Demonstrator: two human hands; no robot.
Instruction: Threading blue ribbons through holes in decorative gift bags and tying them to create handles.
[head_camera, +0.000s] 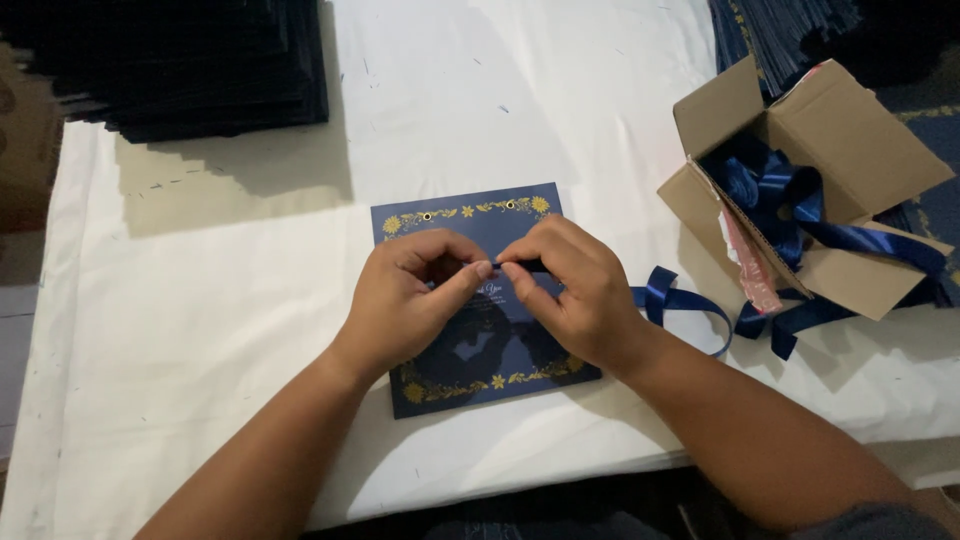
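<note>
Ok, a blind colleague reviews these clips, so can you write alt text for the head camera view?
Two bare hands, left hand and right hand, pinch a dark blue ribbon together over a navy card with gold floral borders on a white table. At right, an open cardboard box spills more blue ribbon.

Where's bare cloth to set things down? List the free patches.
Free: the white cloth left of the left hand, below the dark card stack; also above the blue card. Crowded: right of the right hand, around ribbon and cardboard box.

Dim, soft overhead light, dark corners, gentle shadows under the hands (490, 295), slightly soft focus
</note>
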